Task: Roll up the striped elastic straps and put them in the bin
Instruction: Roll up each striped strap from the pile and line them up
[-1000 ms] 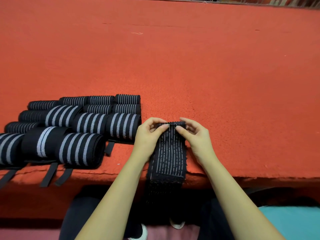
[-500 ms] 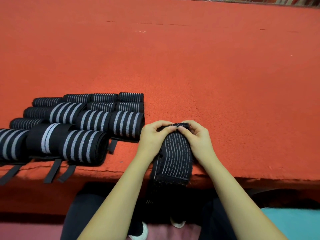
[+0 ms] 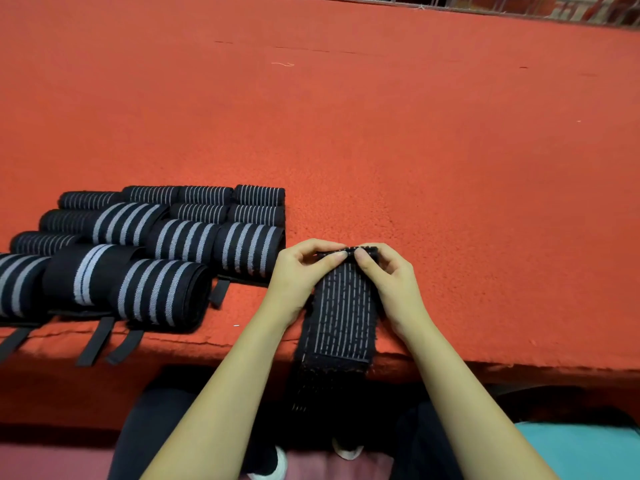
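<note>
Fingertips (image 3: 341,255) have drawn together at the far end of the black, thin-striped elastic strap (image 3: 343,306), which lies over the near edge of the red felt tabletop (image 3: 450,168). Both the left hand (image 3: 301,271) and the right hand (image 3: 391,282) pinch it, likely to start a tight roll. Finished rolled striped straps (image 3: 166,251) lie at the left.

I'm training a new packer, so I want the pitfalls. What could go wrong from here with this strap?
1. The left hand and right hand pinch only the first small fold of the strap; it may spring open or start crooked.
2. The strap's tail hangs off the table, so its weight might skew the roll.
</note>
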The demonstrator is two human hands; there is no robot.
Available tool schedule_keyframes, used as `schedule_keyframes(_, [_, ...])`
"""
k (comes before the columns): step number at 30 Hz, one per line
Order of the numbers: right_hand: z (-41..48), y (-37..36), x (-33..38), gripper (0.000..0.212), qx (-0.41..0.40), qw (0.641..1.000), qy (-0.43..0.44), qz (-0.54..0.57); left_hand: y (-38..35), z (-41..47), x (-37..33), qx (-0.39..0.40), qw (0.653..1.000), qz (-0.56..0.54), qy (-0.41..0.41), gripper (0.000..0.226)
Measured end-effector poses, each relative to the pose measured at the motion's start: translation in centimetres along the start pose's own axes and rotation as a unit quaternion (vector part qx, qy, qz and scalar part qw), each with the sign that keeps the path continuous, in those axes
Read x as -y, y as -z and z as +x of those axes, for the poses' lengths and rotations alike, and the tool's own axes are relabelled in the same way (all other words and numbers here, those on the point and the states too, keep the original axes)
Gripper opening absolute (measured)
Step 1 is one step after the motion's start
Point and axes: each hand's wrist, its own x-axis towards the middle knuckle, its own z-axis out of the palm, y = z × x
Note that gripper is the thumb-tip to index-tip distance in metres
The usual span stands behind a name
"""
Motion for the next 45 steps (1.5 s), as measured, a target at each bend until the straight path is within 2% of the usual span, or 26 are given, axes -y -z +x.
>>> schedule_keyframes(5, [0.1, 0.1, -0.1, 0.012, 0.011, 1.0, 0.008, -0.015, 0.0, 0.2, 0.1, -0.003, 1.0, 0.004, 0.007, 0.015])
schedule_keyframes(7, [-0.1, 0.0, 0.0, 0.017, 0.021, 1.0, 0.013, -0.013, -0.1, 0.2, 0.1, 0.002, 0.999, -0.027, 0.04, 0.024])
schedule_keyframes(9, [-0.1, 0.0, -0.1, 0.022, 0.023, 1.0, 0.006, -0.007, -0.2, 0.3, 0.1, 0.009, 0.998, -0.028, 0.063, 0.022])
schedule_keyframes(14, [0.1, -0.1, -0.1, 0.025, 0.01, 0.997, -0.058, 0.047, -0.2, 0.4, 0.4, 0.002, 0.999, 0.028, 0.043, 0.008])
schedule_keyframes(18, [0.2, 0.0, 0.0, 0.021, 0.034, 0.991, -0.103, 0.078, 0.0, 0.3, 0.4, -0.007, 1.0, 0.026, 0.005, 0.011])
schedule_keyframes(29, [0.2, 0.2, 0.0, 0.008, 0.015, 0.997, -0.041, 0.059, 0.1, 0.0, 0.1, 0.002, 0.999, 0.034, -0.013, 0.017])
schedule_keyframes(34, [0.0, 0.2, -0.3, 0.015, 0.034, 0.999, -0.01, 0.028, -0.2, 0.2, 0.1, 0.002, 0.999, 0.038, 0.003, 0.012])
schedule_keyframes(36, [0.0, 0.2, -0.4, 0.017, 0.033, 0.999, 0.002, 0.018, -0.4, 0.2, 0.3, -0.013, 0.996, 0.089, 0.026, 0.015])
schedule_keyframes(38, [0.2, 0.2, -0.5, 0.021, 0.029, 0.999, -0.005, 0.023, -0.7, 0.3, 0.5, -0.011, 0.989, 0.143, 0.027, 0.018])
schedule_keyframes(41, [0.2, -0.2, -0.6, 0.029, 0.029, 0.996, -0.055, 0.07, -0.7, 0.4, 0.3, -0.007, 0.988, 0.154, 0.017, 0.01])
schedule_keyframes(45, [0.0, -0.9, -0.3, 0.017, 0.035, 0.995, -0.07, 0.061, -1.0, 0.1, -0.4, -0.002, 0.99, 0.142, 0.006, 0.006])
